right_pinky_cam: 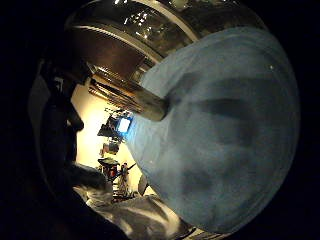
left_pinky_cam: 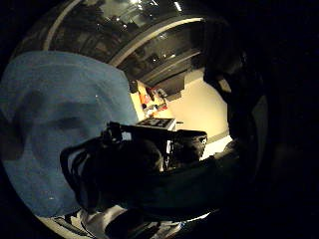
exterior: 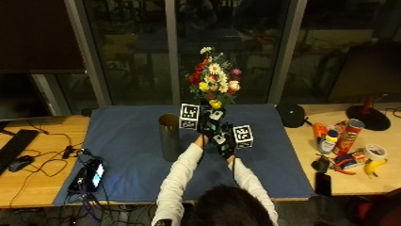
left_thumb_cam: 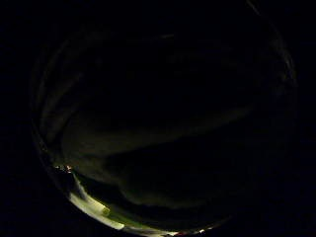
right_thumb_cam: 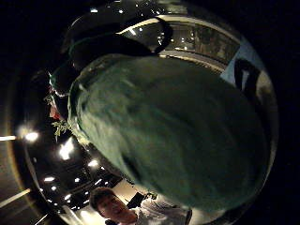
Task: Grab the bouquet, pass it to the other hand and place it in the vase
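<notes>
From the outside view we see the bouquet (exterior: 214,83) held upright above the blue cloth (exterior: 125,141) on the table (exterior: 37,174), with our left hand (exterior: 208,121) and right hand (exterior: 224,140) stacked close together at its stems, just beside the tall dark vase (exterior: 169,137) standing on the cloth; we cannot tell from here how either hand's fingers lie. The left little finger side palm view shows the cloth (left_pinky_cam: 55,119) and a gloved hand (left_pinky_cam: 129,169) close by, while the left thumb side view is too dark to read. The right little finger side view shows the cloth (right_pinky_cam: 225,130) and the vase (right_pinky_cam: 135,100) lying across the picture, and the right thumb side view is filled by the bouquet's green wrap (right_thumb_cam: 164,131), close against that palm, though the grip itself stays hidden.
</notes>
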`<act>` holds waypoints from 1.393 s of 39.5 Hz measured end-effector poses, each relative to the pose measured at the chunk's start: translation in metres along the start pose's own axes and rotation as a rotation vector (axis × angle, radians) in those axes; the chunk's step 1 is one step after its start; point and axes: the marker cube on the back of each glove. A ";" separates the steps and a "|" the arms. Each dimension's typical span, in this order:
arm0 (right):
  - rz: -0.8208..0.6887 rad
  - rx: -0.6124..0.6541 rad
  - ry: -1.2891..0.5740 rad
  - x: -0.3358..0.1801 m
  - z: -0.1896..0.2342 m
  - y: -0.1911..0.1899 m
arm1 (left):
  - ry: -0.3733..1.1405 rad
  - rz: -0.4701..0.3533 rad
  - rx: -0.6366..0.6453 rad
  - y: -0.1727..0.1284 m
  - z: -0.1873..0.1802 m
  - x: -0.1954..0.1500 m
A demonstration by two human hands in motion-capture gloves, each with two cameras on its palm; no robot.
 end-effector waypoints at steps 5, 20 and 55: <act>0.123 0.008 0.089 0.019 -0.010 -0.001 | 0.007 0.023 0.056 -0.007 -0.013 0.021; 0.086 0.002 0.128 -0.001 -0.049 -0.036 | -0.088 0.125 0.169 -0.033 -0.069 0.123; 0.114 -0.162 0.052 0.012 -0.050 -0.019 | -0.279 0.010 0.265 -0.052 -0.232 0.027</act>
